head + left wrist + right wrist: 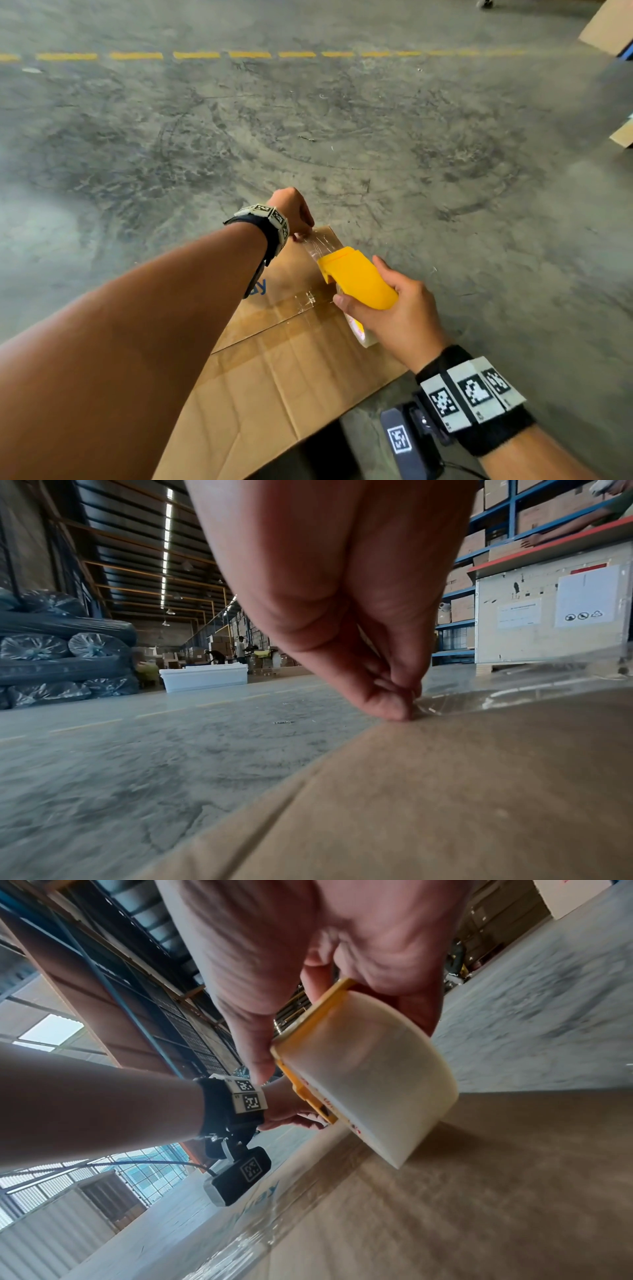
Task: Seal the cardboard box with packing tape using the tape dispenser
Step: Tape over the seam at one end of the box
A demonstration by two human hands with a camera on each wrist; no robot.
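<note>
Cardboard box [274,377] cut off below

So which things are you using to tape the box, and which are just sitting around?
For the job:
- flat brown cardboard box
- yellow plastic tape dispenser in the right hand
- clear packing tape, its end pinched by the left hand

Just lying about:
- white plastic tub
- black wrapped rolls
- blue shelves of cartons

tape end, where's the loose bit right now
In the head view the loose tape end is at the far edge of the cardboard box, pinched by the left hand, just beyond the yellow tape dispenser that the right hand holds.
</note>
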